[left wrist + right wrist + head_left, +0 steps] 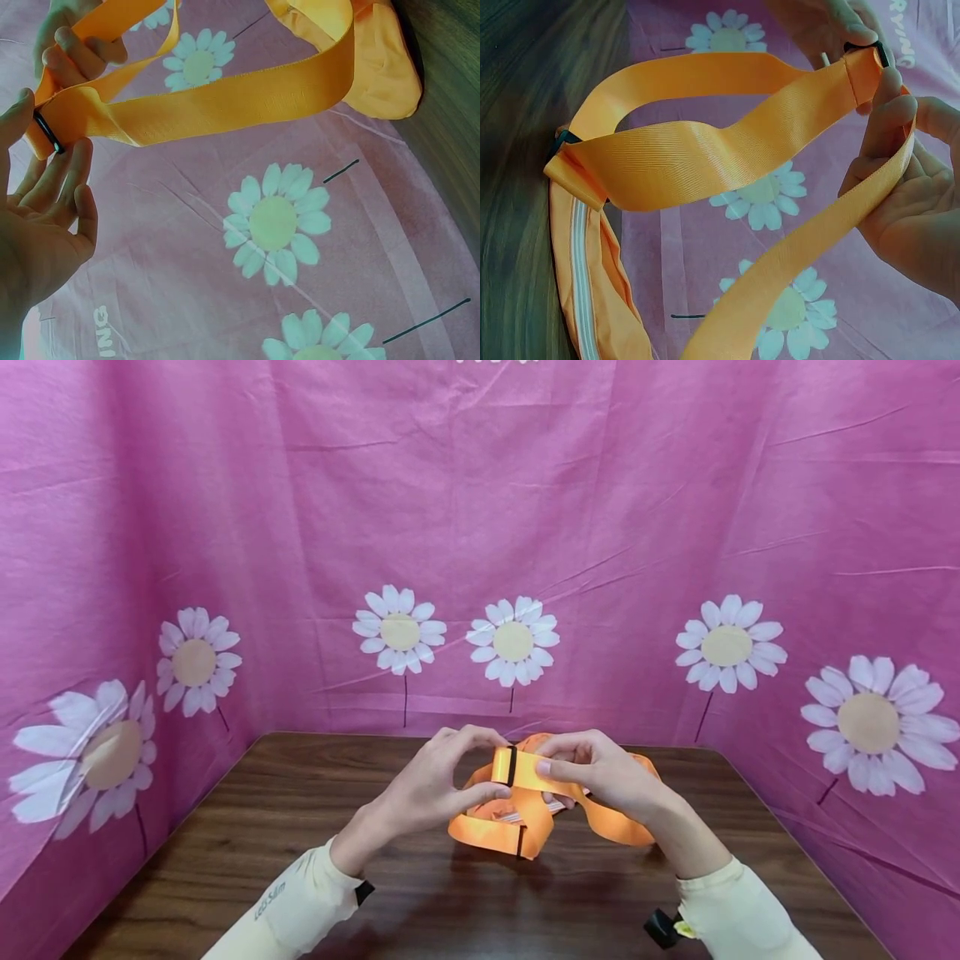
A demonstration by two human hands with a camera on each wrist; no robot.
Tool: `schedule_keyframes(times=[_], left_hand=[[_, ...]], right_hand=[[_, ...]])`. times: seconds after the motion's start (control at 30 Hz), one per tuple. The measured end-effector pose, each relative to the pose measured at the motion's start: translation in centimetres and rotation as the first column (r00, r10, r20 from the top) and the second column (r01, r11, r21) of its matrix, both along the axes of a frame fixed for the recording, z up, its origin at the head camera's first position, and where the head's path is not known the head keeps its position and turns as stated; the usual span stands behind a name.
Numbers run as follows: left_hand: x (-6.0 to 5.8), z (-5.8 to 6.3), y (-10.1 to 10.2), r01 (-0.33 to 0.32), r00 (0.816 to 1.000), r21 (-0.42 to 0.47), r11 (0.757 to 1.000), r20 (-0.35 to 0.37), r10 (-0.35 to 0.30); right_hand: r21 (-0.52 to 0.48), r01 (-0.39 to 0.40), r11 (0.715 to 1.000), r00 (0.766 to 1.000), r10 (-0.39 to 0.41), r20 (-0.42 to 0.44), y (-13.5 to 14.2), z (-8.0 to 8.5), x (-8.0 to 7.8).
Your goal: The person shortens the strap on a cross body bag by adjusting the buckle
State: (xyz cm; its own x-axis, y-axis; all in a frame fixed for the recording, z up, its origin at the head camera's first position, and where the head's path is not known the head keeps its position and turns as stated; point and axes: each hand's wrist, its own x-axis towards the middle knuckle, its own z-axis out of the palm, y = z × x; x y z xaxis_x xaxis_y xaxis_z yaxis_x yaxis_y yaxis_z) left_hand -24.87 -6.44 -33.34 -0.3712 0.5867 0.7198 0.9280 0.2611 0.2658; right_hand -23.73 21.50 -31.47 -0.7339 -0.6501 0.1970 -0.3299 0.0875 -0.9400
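An orange strap [626,828] is held up over the table, belonging to an orange zippered pouch [604,292]. My left hand [427,781] pinches a black slider buckle [512,766] on the strap by its two ends, thumb below and fingers above. Close by on the right, my right hand [611,777] holds the strap between thumb and fingers, and one length runs back over its fingers in the right wrist view. A second black slider [564,142] sits lower on the strap, beside the pouch. Much of the pouch is hidden behind strap and hands in the head view.
The brown wooden table [300,877] lies under the hands. A pink curtain [600,527] printed with white daisies hangs round its back and sides. Both forearms wear pale sleeves [300,902], with a black strap end at each wrist.
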Motion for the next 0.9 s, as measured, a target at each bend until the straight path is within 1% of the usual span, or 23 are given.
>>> schedule_keyframes(times=[0.07,0.2,0.4,0.6,0.7,0.83,0.9], left_hand=[[-0.1,0.1,0.0,0.003,1.0,0.0,1.0,-0.003,-0.003],[-0.2,0.2,0.0,0.017,1.0,-0.007,1.0,-0.022,-0.018],[-0.4,0.0,0.2,0.041,0.998,-0.034,0.999,-0.044,-0.042],[-0.3,-0.3,0.3,0.028,0.998,-0.049,0.998,-0.049,-0.031],[-0.2,-0.2,0.3,0.017,0.998,-0.051,0.999,-0.051,-0.02],[-0.1,0.1,0.0,-0.001,0.998,-0.029,1.0,-0.056,0.0],[-0.2,0.3,-0.2,-0.006,0.999,-0.013,1.0,-0.053,0.005]], right_hand=[[-0.007,0.0,1.0,1.0,0.0,0.009,-0.1,0.1,0.0],[-0.015,-0.005,1.0,1.0,0.005,-0.001,-0.5,0.0,0.1],[0.008,0.0,1.0,1.0,0.0,-0.025,-1.1,-0.2,0.2],[0.043,0.031,0.999,0.998,-0.029,-0.049,-1.4,-0.4,0.3],[0.05,0.036,0.998,0.998,-0.033,-0.056,-1.3,-0.4,0.3],[0.008,0.009,1.0,1.0,-0.009,-0.005,-0.8,-0.3,0.0],[0.001,0.024,1.0,1.0,-0.024,0.007,-0.3,-0.4,-0.2]])
